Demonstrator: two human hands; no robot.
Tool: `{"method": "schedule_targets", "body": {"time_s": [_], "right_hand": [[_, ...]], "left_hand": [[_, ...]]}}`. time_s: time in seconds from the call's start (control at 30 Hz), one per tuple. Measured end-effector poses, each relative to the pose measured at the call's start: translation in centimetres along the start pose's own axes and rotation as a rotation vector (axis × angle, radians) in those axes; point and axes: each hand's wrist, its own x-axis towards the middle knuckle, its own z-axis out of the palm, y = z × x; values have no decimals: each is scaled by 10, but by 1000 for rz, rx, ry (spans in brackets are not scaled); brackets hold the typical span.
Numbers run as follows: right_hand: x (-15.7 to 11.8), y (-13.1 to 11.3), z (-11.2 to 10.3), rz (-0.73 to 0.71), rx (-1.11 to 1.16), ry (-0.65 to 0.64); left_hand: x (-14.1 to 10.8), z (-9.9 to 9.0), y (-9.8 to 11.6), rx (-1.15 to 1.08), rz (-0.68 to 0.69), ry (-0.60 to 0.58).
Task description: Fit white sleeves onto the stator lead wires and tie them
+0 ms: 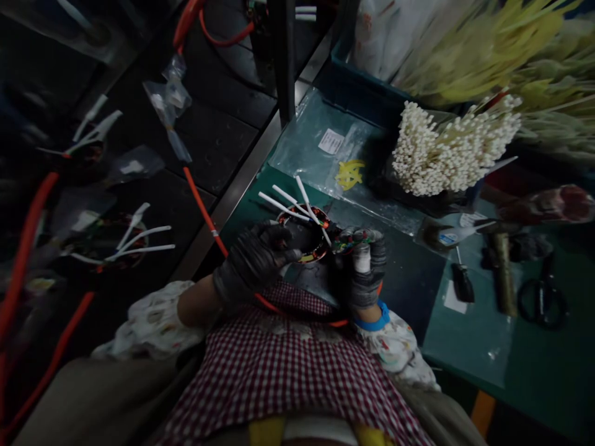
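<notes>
Matt knitted gloves [253,263], glossy wound coil [304,235], checked cloth apron [288,365]

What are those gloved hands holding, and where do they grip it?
A round wound coil with white sleeved leads. The left hand grips its near-left rim, the right hand its right edge.

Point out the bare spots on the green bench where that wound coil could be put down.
Bare green mat lies right of the white slip, below the scissors. A dark patch sits between the right hand and the small dark tool. It is crowded farther back: a clear bag, a white stick bundle, and tools by the scissors.
</notes>
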Motion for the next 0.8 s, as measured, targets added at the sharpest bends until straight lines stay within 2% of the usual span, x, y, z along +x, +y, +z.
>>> {"method": "schedule_targets", "body": {"time_s": [0.13, 0.2, 0.27, 0.37, 0.5, 0.57, 0.63, 0.7, 0.8], "right_hand": [[-3, -1, 1, 27, 56, 34], [-6, -5, 3, 14, 135, -21], [-11, -11, 7, -58, 191, -139], [-15, -16, 11, -217, 163, -279], [-7, -19, 2, -342, -55, -352], [5, -25, -6, -376, -155, -413], [16, -33, -10, -427, -221, -514], [25, -41, -10, -499, -328, -607], [30, -49, -3, -596, -604, -668]], "left_hand": [[-5, 4, -13, -56, 201, 88], [-7, 7, -16, -44, 215, 96], [-7, 12, -14, -15, 190, 121], [-3, 24, -1, 12, 131, 150], [9, 36, 16, -158, -124, 238], [12, 36, 19, -250, -162, 289], [8, 31, 19, -313, -105, 346], [-1, 24, 19, -344, -113, 421], [-21, 19, 20, -340, -352, 540]]}}
